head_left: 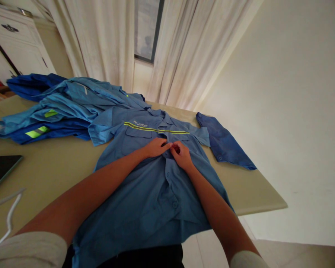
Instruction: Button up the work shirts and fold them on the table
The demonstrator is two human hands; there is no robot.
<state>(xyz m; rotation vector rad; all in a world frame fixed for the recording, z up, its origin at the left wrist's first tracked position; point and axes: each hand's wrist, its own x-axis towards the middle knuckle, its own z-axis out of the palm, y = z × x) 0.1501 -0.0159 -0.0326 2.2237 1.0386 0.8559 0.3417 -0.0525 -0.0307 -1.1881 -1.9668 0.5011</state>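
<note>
A blue short-sleeved work shirt [145,186] lies front up on the table, its collar at the far side and its hem hanging over the near edge. Yellow stripes and the letters NJPC run across its chest. My left hand [158,147] and my right hand [181,154] meet at the middle of the button placket, just below the chest stripes. Both have their fingers pinched together on the placket's edge; the button there is hidden by the fingers. Lower down, more buttons [175,204] show along the front opening.
A heap of blue work clothes [72,98] with reflective patches lies at the left. Beyond the shirt's right sleeve is a folded darker blue garment [223,143]. A dark flat panel [1,167] and a white cord [9,216] are at the near left of the table [58,167].
</note>
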